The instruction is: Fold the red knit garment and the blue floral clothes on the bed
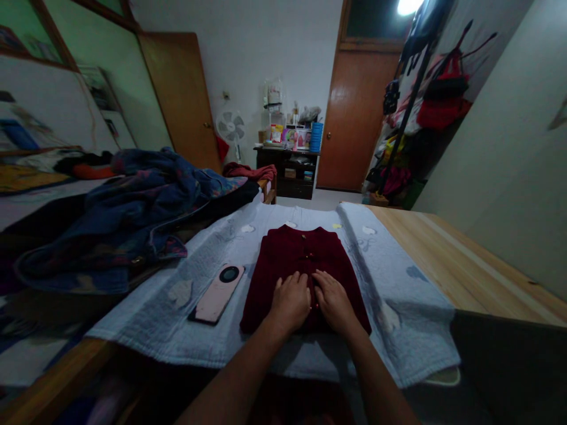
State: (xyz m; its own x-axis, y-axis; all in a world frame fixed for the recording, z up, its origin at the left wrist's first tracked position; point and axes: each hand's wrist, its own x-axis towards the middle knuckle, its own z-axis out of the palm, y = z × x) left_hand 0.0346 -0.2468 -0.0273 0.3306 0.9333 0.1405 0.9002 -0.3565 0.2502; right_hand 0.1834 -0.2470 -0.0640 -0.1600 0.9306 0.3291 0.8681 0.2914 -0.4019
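A dark red buttoned garment (pixel 283 254), perhaps a cardigan, lies folded into a neat rectangle in the middle of the head view, its neckline at the far end. My left hand (pixel 291 300) rests palm down on it, left of the button line, fingers stretched forward. On the other side of the buttons my right hand (pixel 332 300) lies flat on the cloth, fingers extended. Both hands touch the garment without grasping it. Beneath it spreads a light blue quilted cloth (pixel 390 265). A pink phone (pixel 220 293) with a round black camera ring lies to the left.
Piled clothes, with a blue patterned denim garment (pixel 146 195) on top, lie at the left. A wooden board (pixel 425 248) borders the cloth on the right. Farther back stand a white fan (pixel 231 127) and a dark cabinet (pixel 287 177). Bags (pixel 443 100) hang at the right.
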